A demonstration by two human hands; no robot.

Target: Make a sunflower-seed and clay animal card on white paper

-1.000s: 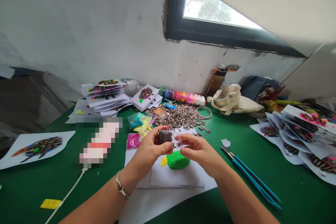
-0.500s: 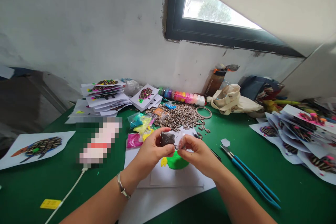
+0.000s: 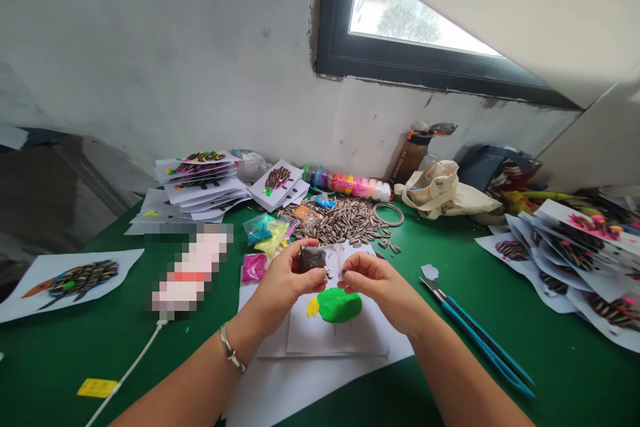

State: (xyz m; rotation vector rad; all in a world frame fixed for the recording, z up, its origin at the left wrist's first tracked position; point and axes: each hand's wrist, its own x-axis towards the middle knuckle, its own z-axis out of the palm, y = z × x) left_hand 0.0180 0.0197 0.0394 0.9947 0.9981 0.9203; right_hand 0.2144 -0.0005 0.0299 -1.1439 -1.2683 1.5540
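Note:
Between thumb and fingers, my left hand (image 3: 287,277) grips a small clear bag of dark modelling clay (image 3: 313,259). My right hand (image 3: 371,278) pinches the clear, free end of the same bag. Below both hands, a green clay shape (image 3: 340,305) with a yellow clay piece (image 3: 313,307) at its left end lies on a white card (image 3: 337,340). The card rests on larger white sheets. Just left of my left hand are bags of magenta clay (image 3: 255,267) and of yellow clay (image 3: 275,237).
A pile of striped sunflower seeds (image 3: 345,223) lies behind the hands. Blue-handled tweezers (image 3: 483,337) are at the right. Stacks of seed pictures stand at left (image 3: 203,190) and right (image 3: 575,257). A pixelated pink object (image 3: 193,270) with a white cable lies left.
My right hand has drawn slightly right and the clear end of the bag is now stretched out between my hands. More of the green clay shape shows.

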